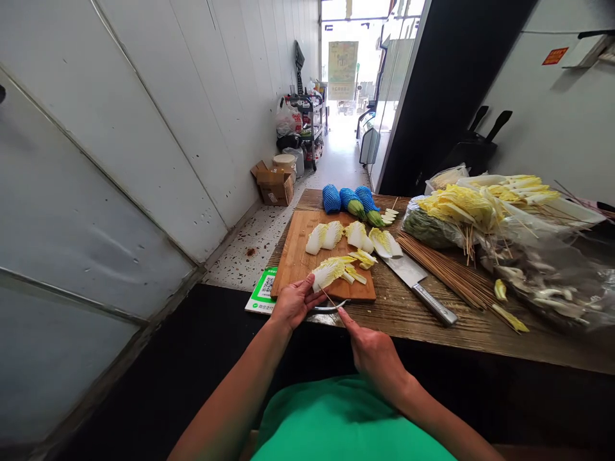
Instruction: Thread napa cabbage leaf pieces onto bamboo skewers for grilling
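Observation:
My left hand (294, 302) grips a pale napa cabbage leaf (327, 274) by its white end, over the near edge of a wooden cutting board (298, 246). A thin bamboo skewer (331, 299) runs from that white end to my right hand (377, 352), closed on it with the index finger stretched along it. More cabbage leaf pieces (332, 234) lie on the board, with narrow yellow strips (354, 276) nearer me. A cleaver (408, 272) rests right of the board, leaf pieces by its blade tip.
Loose bamboo skewers (442, 269) lie right of the cleaver. Beyond are skewered cabbage leaves (480, 198) and a plastic bag of mushrooms (542, 282). Green vegetables in blue foam nets (353, 203) sit behind the board. A QR code sign (264, 289) juts out at the table's left edge.

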Tool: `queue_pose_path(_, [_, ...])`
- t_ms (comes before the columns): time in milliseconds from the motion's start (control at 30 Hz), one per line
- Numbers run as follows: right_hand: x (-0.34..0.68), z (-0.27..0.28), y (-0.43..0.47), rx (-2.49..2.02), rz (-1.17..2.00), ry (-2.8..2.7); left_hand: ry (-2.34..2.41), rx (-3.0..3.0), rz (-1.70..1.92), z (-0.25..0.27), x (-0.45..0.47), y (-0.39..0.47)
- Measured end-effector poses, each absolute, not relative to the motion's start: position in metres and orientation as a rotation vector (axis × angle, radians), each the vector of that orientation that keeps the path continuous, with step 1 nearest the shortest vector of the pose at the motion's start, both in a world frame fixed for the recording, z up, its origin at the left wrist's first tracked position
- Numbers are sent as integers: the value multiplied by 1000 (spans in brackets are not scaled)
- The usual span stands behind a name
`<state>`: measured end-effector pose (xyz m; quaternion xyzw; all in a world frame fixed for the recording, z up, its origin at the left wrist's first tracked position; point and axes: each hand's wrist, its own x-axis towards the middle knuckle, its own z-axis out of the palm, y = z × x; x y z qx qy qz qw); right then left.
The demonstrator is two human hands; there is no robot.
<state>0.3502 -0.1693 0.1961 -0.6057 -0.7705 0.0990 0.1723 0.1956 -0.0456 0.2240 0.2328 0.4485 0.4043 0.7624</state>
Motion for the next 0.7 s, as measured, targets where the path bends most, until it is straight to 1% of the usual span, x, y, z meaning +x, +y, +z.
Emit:
queue_pose_path(267, [343,193,-167,-1688,278,-2164,1005,502,882,228,198,-45])
queue_pose_path(700, [335,201,-164,-1765,280,-2157,1018,502,893,227,198,-45])
